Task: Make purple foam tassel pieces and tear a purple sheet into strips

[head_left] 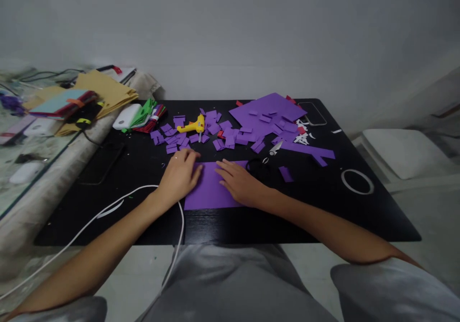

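Observation:
A purple rectangular sheet lies flat near the front edge of the black table. My left hand rests at the sheet's upper left corner, fingers apart. Flat on the sheet's right part is my right hand, its fingers spread and pointing left. Neither hand grips anything. Scissors with black handles lie just beyond my right hand. Behind the hands are many small folded purple pieces and a yellow glue gun.
A large purple sheet lies at the back, white scraps beside it. A tape ring is at the right. Coloured felt bundles sit at the back left. A white cable crosses the front left; a white chair stands right.

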`<state>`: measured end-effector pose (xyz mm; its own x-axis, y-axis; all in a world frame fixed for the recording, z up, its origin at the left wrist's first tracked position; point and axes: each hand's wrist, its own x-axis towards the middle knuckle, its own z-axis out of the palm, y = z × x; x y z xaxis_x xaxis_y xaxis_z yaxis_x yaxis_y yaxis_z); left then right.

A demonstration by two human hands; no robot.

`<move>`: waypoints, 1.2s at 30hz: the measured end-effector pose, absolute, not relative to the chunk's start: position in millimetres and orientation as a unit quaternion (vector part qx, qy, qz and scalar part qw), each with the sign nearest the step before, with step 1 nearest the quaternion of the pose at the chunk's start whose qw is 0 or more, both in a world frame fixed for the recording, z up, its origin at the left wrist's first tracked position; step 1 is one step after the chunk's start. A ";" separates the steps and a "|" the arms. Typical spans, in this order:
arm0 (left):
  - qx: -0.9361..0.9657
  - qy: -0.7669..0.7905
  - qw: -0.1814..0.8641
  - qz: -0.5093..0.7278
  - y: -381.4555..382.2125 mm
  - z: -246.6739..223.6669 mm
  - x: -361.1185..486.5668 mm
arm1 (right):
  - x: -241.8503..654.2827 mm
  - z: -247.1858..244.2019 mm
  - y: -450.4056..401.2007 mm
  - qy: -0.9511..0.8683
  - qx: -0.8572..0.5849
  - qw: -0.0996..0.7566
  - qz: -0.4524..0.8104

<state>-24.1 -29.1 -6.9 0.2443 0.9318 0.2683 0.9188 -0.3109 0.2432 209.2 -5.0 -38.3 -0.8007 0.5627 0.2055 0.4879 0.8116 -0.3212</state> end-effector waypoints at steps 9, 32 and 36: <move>0.863 0.481 0.063 0.143 -51.2 -39.5 -8.2 | 213.8 -53.5 -4.0 -0.934 -0.292 0.166 0.124; 0.856 0.504 0.065 0.098 -53.1 -28.8 -3.2 | 214.2 -51.7 -9.7 -0.930 -0.292 0.163 0.152; 0.856 0.505 0.060 0.099 -53.1 -29.0 -1.5 | 213.3 -53.9 -10.3 -0.927 -0.292 0.174 0.158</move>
